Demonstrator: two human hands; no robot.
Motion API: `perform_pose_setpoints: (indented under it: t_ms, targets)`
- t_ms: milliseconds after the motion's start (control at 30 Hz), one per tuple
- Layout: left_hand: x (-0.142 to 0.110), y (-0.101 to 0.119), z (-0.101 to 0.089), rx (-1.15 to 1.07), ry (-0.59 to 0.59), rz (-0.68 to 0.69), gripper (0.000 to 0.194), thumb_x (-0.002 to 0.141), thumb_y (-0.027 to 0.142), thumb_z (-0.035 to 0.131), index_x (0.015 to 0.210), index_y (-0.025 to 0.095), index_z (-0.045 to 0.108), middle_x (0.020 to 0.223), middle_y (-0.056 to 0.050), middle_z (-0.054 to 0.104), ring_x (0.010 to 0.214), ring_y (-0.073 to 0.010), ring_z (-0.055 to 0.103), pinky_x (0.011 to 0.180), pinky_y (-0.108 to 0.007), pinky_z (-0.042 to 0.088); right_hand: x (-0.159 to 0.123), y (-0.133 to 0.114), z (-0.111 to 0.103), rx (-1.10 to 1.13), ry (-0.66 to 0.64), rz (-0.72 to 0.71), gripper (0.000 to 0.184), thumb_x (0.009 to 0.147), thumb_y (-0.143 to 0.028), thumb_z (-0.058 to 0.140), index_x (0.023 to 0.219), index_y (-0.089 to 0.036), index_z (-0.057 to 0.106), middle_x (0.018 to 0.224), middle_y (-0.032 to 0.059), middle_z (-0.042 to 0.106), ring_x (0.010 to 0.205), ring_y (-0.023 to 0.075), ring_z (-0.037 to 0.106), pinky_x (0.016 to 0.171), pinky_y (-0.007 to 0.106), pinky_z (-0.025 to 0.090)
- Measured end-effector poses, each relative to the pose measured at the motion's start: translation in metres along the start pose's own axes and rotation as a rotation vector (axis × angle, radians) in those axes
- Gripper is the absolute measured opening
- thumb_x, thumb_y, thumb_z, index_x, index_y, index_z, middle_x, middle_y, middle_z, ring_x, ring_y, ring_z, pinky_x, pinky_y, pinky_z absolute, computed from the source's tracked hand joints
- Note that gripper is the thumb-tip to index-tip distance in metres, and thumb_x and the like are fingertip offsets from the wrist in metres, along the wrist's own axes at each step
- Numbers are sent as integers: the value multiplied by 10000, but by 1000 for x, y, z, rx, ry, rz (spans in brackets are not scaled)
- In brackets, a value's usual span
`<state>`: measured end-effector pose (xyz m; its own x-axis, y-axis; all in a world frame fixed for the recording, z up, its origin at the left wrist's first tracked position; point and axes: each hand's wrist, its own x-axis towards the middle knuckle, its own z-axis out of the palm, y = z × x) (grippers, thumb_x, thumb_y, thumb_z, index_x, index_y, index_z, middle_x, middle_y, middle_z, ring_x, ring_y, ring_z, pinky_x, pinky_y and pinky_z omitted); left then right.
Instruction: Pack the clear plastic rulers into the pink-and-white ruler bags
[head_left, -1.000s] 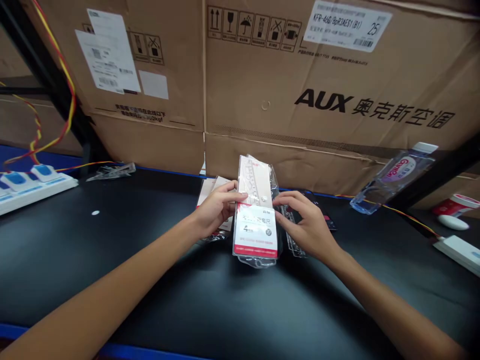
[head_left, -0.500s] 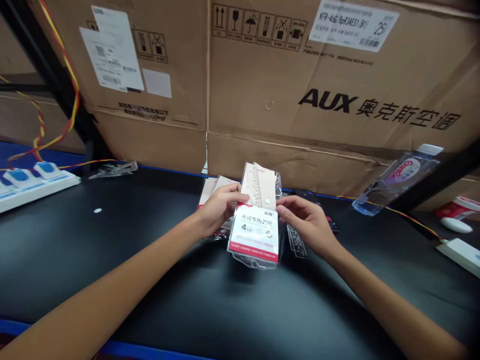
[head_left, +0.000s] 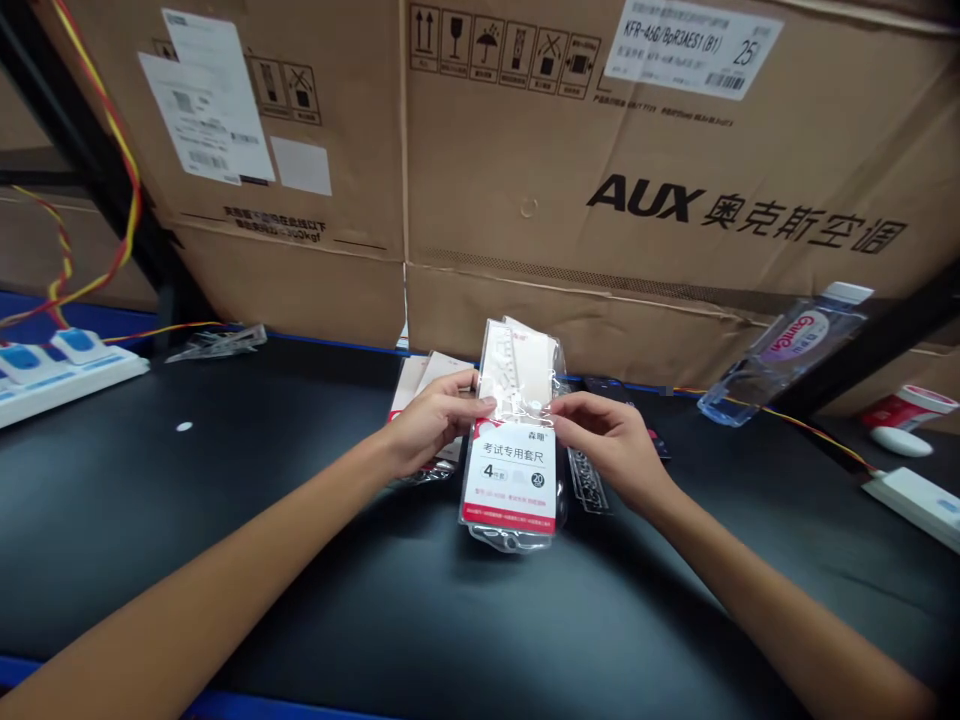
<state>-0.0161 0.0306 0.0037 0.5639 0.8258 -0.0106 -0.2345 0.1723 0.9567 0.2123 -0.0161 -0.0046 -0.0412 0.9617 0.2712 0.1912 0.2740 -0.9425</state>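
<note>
A clear plastic pouch with a ruler set point(head_left: 512, 440) is held upright over the black table point(head_left: 225, 500), its white-and-red label facing me. My left hand point(head_left: 431, 420) pinches the pouch's left edge at mid-height. On the other side, my right hand point(head_left: 611, 440) pinches its right edge near the snap button. Behind my left hand lies a small stack of similar packs point(head_left: 420, 385). A clear ruler piece point(head_left: 589, 485) lies flat on the table under my right hand.
Large AUX cardboard boxes point(head_left: 637, 170) wall off the back of the table. A white power strip point(head_left: 60, 370) and red-yellow wires are at the left. A water bottle point(head_left: 784, 355) leans at the right, with a mouse point(head_left: 900, 440) and another white strip point(head_left: 915, 495) beyond it.
The pouch has been straightened between both hands so its label faces me squarely. Both hands keep their pinch on its edges.
</note>
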Motion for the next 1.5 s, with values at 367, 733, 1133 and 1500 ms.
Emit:
perform_pose_setpoints:
  t_ms: [367, 733, 1133, 1500]
  targets:
    - [-6, -2, 9, 156, -145, -27, 226, 788, 245, 752, 780, 169, 540, 707, -1, 660, 633, -125, 616, 578, -233, 425, -1, 1, 5, 56, -206, 158, 314, 692, -343, 857, 743, -187, 590, 783, 0, 679, 717, 160, 624, 649, 281, 492]
    - [-4, 1, 7, 149, -54, 55, 228, 781, 262, 744, 939, 162, 614, 827, -33, 687, 754, -176, 648, 680, -292, 472, 9, -5, -15, -57, -41, 157, 305, 696, -307, 823, 804, -188, 564, 823, -1, 611, 700, 129, 562, 605, 262, 479]
    - [0, 6, 1, -26, 108, 135, 221, 764, 239, 764, 896, 182, 596, 866, -42, 730, 744, -172, 669, 697, -290, 483, 27, 5, -51, -326, 153, 193, 205, 655, -223, 758, 810, -176, 634, 727, 18, 654, 611, 144, 594, 558, 271, 495]
    - [3, 7, -2, -19, 167, 126, 239, 742, 235, 767, 876, 173, 579, 847, -40, 729, 746, -176, 673, 707, -303, 495, 24, 20, -54, -440, -31, 376, 215, 694, -230, 739, 828, -198, 575, 679, 36, 719, 648, 223, 729, 614, 314, 579]
